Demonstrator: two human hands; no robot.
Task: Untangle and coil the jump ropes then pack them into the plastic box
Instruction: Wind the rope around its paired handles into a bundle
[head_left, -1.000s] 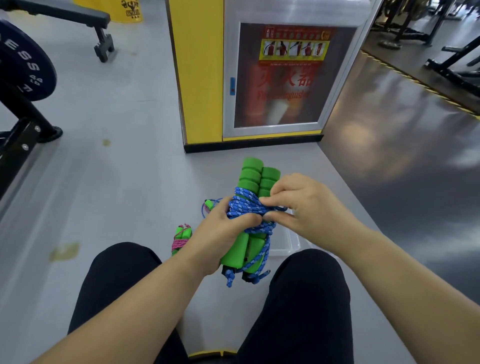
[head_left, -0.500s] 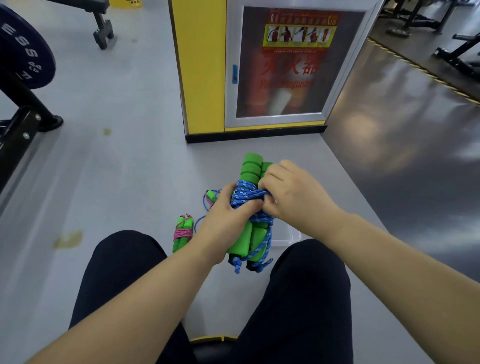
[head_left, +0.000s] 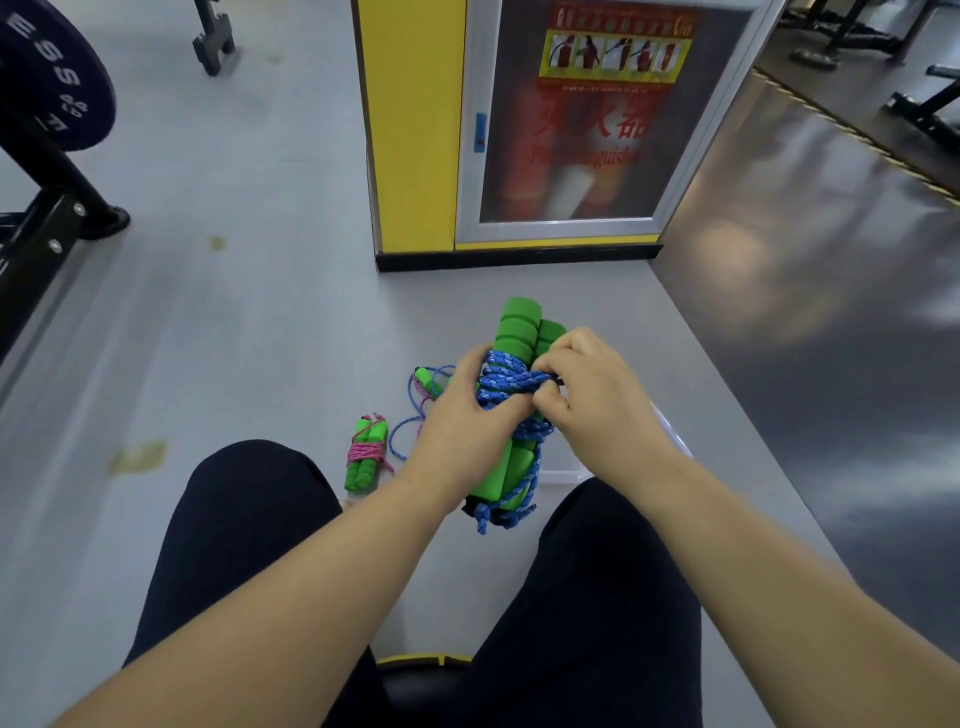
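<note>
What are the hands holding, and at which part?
The left hand grips the green handles at mid-length; the right hand pinches the blue cord wound around them.

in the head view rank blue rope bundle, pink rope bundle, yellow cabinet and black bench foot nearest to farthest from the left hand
1. blue rope bundle: in the grip of the left hand.
2. pink rope bundle: on the floor just left of it.
3. yellow cabinet: ahead across the floor.
4. black bench foot: far ahead, left.

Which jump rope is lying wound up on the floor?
The pink-corded rope, beside the left knee. The blue-corded rope is gripped by the left hand and right hand; the third rope lies loose.
</note>
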